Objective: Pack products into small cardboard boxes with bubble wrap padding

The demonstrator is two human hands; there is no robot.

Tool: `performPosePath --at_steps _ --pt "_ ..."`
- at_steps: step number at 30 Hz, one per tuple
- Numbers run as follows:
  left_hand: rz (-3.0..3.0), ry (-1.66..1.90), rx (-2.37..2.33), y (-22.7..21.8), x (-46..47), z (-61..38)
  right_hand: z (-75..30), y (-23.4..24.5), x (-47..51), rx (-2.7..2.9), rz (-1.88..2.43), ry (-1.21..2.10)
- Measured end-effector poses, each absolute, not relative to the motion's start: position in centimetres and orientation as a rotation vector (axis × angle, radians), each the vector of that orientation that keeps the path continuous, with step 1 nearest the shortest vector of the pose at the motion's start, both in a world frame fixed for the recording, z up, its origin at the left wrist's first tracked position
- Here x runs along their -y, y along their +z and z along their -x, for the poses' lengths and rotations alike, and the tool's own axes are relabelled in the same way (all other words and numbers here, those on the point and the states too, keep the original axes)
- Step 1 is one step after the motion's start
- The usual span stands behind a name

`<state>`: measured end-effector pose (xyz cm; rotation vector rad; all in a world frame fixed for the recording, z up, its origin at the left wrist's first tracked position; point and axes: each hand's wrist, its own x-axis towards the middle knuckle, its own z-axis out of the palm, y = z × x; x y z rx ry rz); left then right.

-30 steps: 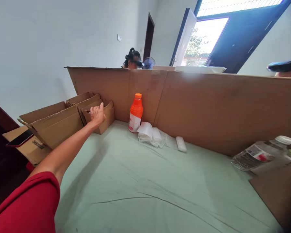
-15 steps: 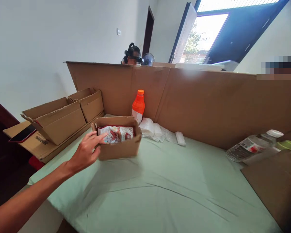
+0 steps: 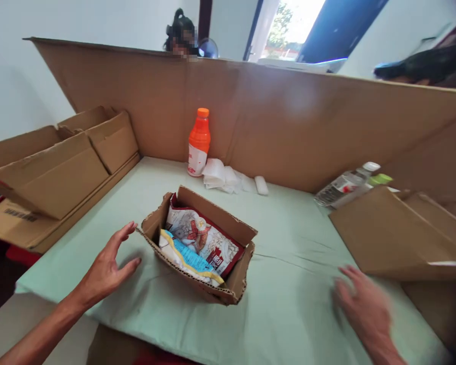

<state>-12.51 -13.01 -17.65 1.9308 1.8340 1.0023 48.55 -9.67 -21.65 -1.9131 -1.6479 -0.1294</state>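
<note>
Both spread left grip (image 3: pixel 104 274) and blurred right grip (image 3: pixel 367 304) are empty, the box (image 3: pixel 230 226) lying between them, just right of the nearer left one, its long axis slanting rightward.

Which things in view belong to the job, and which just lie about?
Likely in the job: middle box; maroon-edged packet; blue-and-yellow packet.

Apparently lying about: orange bottle; bubble wrap; clear bottle; left-side boxes; right-side cardboard.

single head-worn view, facing forward and down over the table (image 3: pixel 289 314), left hand (image 3: pixel 103 274) and right hand (image 3: pixel 368 308) near in the lower foreground, cardboard partition (image 3: pixel 281 116) farther off, doorway (image 3: pixel 289 30) beyond at top
</note>
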Motion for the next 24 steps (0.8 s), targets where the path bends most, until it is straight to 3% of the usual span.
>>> performPosePath --at_steps 7,12,17,24 --pt "-1.751 0.873 -1.533 -21.2 8.3 10.8 -29.7 -22.6 13.8 1.996 1.329 0.592" --pt "-1.673 0.779 -1.608 -22.1 6.7 9.1 -26.8 -20.1 10.2 1.766 1.276 0.951" --pt "-1.722 0.797 -1.604 -22.5 5.3 6.6 -27.4 -18.7 4.9 1.605 1.195 1.041" --pt "-1.733 0.938 -1.729 -24.8 4.4 3.6 -29.4 -20.4 0.8 1.539 1.173 1.016"
